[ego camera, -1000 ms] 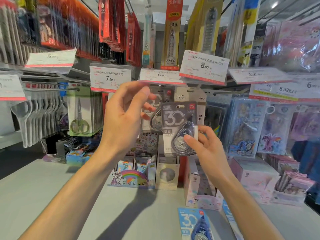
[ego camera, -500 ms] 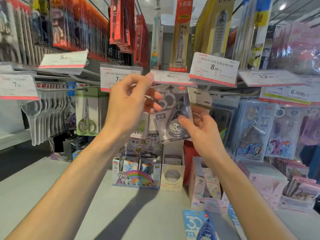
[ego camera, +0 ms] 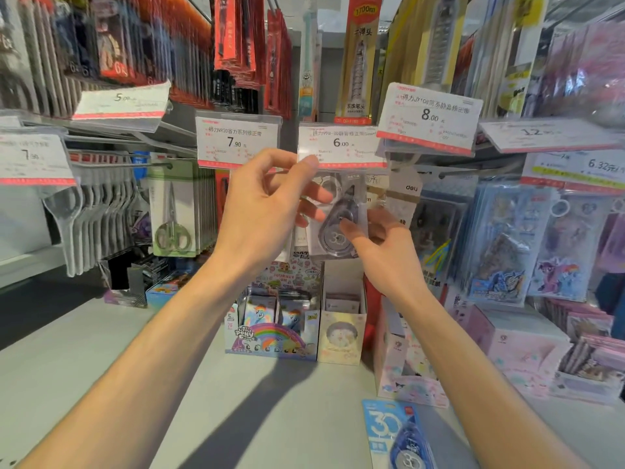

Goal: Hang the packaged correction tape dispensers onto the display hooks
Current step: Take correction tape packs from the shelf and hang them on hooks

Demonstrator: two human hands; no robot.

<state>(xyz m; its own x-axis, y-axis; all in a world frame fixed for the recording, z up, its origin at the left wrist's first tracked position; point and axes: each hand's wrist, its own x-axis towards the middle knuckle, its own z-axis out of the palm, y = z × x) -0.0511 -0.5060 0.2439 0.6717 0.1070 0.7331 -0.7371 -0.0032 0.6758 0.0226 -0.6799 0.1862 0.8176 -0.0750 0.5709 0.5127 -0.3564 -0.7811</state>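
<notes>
A grey packaged correction tape dispenser [ego camera: 341, 221] is held up just under the 6.00 price tag [ego camera: 341, 143], its top edge behind the tag where the hook is hidden. My left hand [ego camera: 267, 208] pinches the pack's upper left corner, thumb near the tag's lower edge. My right hand [ego camera: 382, 245] holds the pack's lower right side, its thumb pressed on the front of the blister. A second, blue packaged correction tape dispenser [ego camera: 395, 434] lies flat on the grey shelf [ego camera: 101, 367] near the front edge.
Price tags at 7.90 [ego camera: 236, 140] and 8.00 [ego camera: 429, 116] flank the spot. Scissors packs [ego camera: 176, 211] hang at the left, toy and sticker packs [ego camera: 504, 242] at the right. Cartoon boxes [ego camera: 274, 330] stand on the shelf below my hands.
Both hands have lifted the grey pack up and away from me, from chest-high in front of the display to just beneath the 6.00 tag. The pack now shows tilted, its top behind the tag.
</notes>
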